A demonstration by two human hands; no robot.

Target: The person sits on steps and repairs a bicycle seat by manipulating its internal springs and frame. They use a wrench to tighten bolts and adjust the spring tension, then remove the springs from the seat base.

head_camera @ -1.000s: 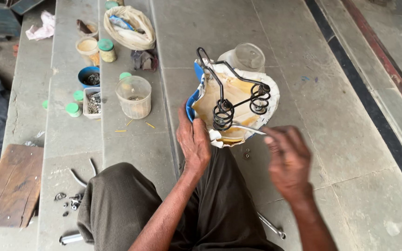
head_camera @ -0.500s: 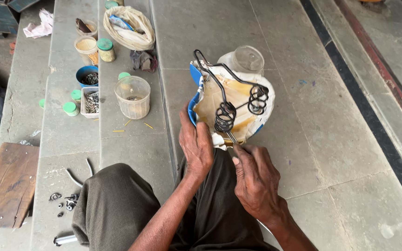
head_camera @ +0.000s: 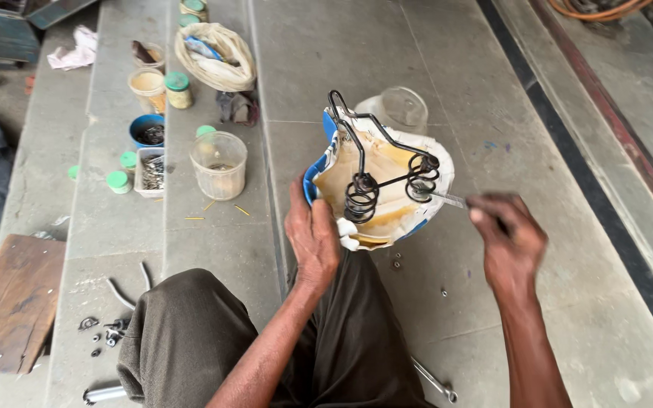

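2 black coil springs on a bent wire frame rise from the upturned, cream-lined seat. The frame's long axis stands roughly upright. The left hand grips the seat's edge; the right hand is closed on a thin metal tool pointing left.

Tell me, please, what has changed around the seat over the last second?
The right hand moved in against the seat base, then swung back out to the right, holding a thin metal tool near the right spring. The left hand stayed gripping the seat's left edge; the containers did not move.
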